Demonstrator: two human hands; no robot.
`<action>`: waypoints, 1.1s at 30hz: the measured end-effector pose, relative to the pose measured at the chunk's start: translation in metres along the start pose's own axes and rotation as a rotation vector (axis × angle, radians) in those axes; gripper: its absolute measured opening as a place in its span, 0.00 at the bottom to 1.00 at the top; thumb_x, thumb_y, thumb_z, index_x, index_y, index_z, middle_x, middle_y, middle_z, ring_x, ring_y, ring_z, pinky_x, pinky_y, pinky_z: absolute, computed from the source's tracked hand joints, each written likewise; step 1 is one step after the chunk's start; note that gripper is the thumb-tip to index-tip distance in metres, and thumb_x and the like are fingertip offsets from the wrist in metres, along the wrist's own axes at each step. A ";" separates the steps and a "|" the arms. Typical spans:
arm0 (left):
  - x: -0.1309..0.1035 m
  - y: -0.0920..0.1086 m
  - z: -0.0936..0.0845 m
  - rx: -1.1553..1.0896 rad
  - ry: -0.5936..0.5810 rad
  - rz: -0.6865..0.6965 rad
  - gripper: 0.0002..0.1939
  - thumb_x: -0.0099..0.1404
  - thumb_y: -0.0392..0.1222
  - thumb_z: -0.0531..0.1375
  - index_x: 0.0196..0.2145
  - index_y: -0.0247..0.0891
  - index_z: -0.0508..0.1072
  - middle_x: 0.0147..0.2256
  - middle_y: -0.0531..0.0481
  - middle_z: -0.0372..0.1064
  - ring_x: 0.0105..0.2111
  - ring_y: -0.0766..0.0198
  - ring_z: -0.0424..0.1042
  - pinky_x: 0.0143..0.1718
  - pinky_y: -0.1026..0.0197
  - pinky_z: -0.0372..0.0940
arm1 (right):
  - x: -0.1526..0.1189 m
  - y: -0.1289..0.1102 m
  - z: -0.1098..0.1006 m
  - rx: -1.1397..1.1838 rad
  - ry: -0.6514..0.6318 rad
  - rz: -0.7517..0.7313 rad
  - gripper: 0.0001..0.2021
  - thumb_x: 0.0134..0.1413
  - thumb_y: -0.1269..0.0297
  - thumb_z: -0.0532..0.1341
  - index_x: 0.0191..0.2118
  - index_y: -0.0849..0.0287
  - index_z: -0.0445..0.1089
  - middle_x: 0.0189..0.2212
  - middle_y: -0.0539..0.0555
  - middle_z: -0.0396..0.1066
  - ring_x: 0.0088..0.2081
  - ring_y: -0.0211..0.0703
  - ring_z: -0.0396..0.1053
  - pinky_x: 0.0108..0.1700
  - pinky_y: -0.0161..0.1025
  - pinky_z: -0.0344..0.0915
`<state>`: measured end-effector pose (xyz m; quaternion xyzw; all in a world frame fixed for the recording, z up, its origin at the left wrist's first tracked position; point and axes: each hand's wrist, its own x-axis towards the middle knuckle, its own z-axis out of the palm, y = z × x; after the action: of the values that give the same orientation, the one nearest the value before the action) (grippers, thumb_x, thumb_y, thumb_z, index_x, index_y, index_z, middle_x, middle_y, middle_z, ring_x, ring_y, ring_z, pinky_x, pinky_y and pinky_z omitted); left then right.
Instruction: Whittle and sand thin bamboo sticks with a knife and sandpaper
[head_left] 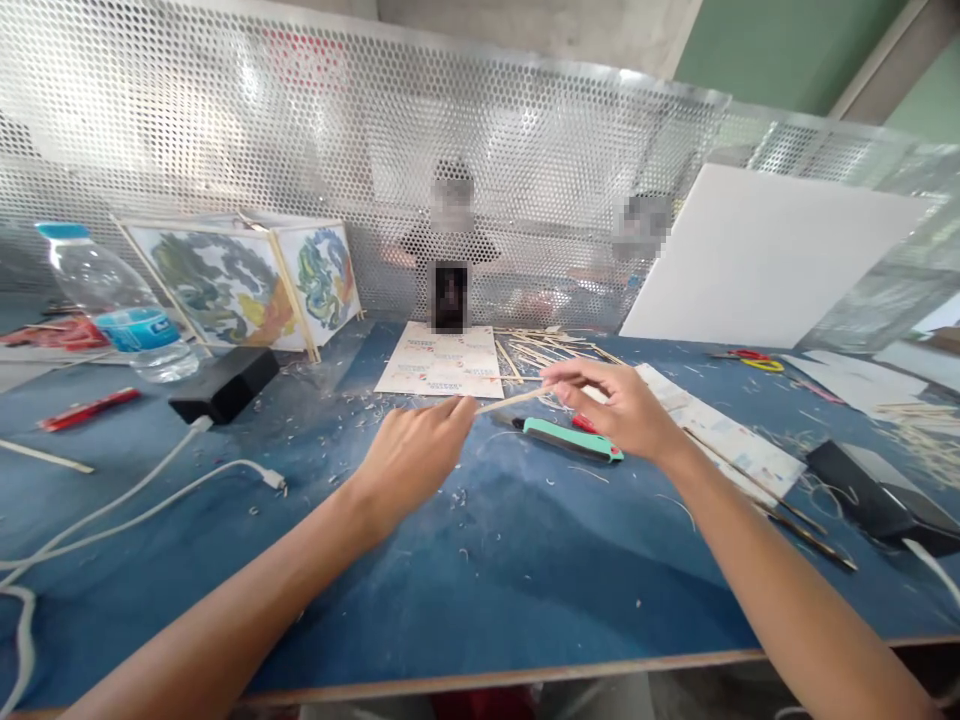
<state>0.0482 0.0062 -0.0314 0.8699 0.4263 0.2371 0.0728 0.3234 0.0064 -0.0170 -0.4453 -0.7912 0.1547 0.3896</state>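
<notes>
Wooden strip (514, 400): stretched between the two hands, over the middle of the blue tabletop (480, 590); how high it is held, I cannot tell.
Long axis: mostly crosswise, the right end slanting a little away from the person.
Left hand (416, 445): fingers curled closed around the strip's left end, back of the hand upward, thumb side toward the strip.
Right hand (604, 400): thumb and forefinger drawn together on the strip's right end, other fingers loosely bent; the exact contact is too small to tell.
Near edge: the tabletop's light rim (517, 680) runs below both forearms, well apart from the strip.
Open room: between the forearms, blue surface with scattered shavings.
Green-handled knife (571, 440): just beside the right hand, on its near side, blade end pointing left.
Far side: printed board (442, 365) lies flat beyond the strip, loose sticks (559, 347) to its right; perforated metal screen (525, 130) stands behind them.
</notes>
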 end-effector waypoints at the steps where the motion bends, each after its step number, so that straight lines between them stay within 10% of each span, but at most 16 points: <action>1: -0.001 -0.004 0.000 -0.047 -0.016 -0.033 0.11 0.72 0.38 0.50 0.38 0.38 0.72 0.30 0.48 0.69 0.26 0.60 0.67 0.33 0.55 0.61 | 0.000 0.006 0.000 -0.025 0.027 0.020 0.14 0.66 0.54 0.58 0.50 0.53 0.73 0.42 0.54 0.77 0.41 0.44 0.74 0.44 0.41 0.68; 9: -0.005 -0.006 0.002 -0.643 -0.096 -0.212 0.17 0.76 0.48 0.40 0.44 0.40 0.64 0.23 0.60 0.44 0.19 0.69 0.49 0.20 0.66 0.52 | -0.013 0.048 0.025 -0.507 -0.376 0.161 0.12 0.59 0.53 0.62 0.44 0.52 0.71 0.41 0.55 0.74 0.40 0.50 0.72 0.39 0.42 0.65; 17: -0.009 0.005 0.003 -1.424 -0.063 -0.453 0.07 0.72 0.43 0.53 0.36 0.40 0.67 0.24 0.59 0.45 0.20 0.72 0.42 0.17 0.69 0.43 | -0.014 0.051 0.038 -0.469 -0.186 0.205 0.13 0.65 0.57 0.56 0.50 0.55 0.65 0.47 0.59 0.72 0.45 0.55 0.71 0.45 0.49 0.66; 22: -0.011 0.007 0.004 -1.577 -0.065 -0.601 0.06 0.72 0.43 0.54 0.37 0.42 0.67 0.24 0.59 0.42 0.20 0.72 0.38 0.16 0.71 0.38 | -0.017 0.020 0.043 -0.091 0.056 0.148 0.16 0.71 0.56 0.47 0.57 0.51 0.62 0.36 0.54 0.73 0.37 0.48 0.72 0.39 0.45 0.69; 27: -0.013 0.007 0.011 -1.652 -0.173 -0.636 0.09 0.71 0.45 0.56 0.33 0.41 0.65 0.23 0.59 0.44 0.19 0.73 0.38 0.15 0.72 0.38 | -0.030 -0.008 0.055 -0.300 0.045 -0.186 0.20 0.69 0.63 0.50 0.64 0.51 0.54 0.52 0.60 0.69 0.52 0.53 0.70 0.50 0.48 0.70; 33: -0.021 0.013 0.013 -1.586 -0.266 -0.666 0.14 0.73 0.51 0.54 0.32 0.41 0.64 0.23 0.60 0.44 0.19 0.73 0.39 0.16 0.71 0.41 | -0.036 -0.016 0.063 -0.502 0.067 -0.349 0.19 0.67 0.65 0.53 0.62 0.60 0.58 0.49 0.61 0.72 0.47 0.51 0.73 0.40 0.41 0.73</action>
<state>0.0521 -0.0170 -0.0460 0.4128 0.3555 0.3271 0.7721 0.2775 -0.0261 -0.0651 -0.3901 -0.8559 -0.1296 0.3138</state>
